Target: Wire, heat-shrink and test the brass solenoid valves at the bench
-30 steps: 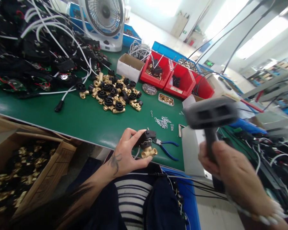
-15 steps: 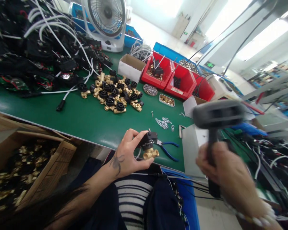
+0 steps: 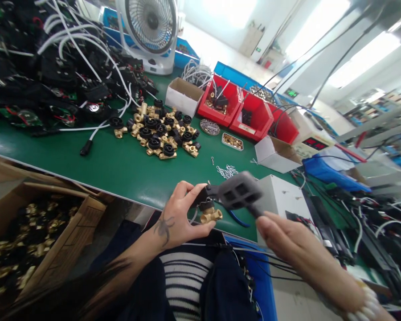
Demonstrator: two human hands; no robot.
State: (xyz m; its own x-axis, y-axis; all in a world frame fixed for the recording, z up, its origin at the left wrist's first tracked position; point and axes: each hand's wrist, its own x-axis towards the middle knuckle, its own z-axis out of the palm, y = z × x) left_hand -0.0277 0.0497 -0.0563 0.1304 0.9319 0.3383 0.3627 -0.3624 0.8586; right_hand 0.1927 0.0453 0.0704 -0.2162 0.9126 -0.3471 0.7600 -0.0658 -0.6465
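Note:
My left hand is closed around a brass valve with a black housing on top, its thumb and fingers gripping it from the left at the table's front edge. In my right hand is the handle of a hammer. The hammer's grey, blocky head is slightly blurred and overlaps the right side of the black housing; whether the two touch I cannot tell. Pliers with blue handles lie just right of the valve, partly hidden by the hammer. Several small wire clips lie beyond the hammer.
A heap of brass valves with black caps covers the middle of the green table. Red bins, a white fan and tangled black housings stand behind. At right is a grey box; below left, a carton.
My right hand has swung the hammer left and down, from over the grey box to the valve. My left hand has kept the valve in nearly the same place.

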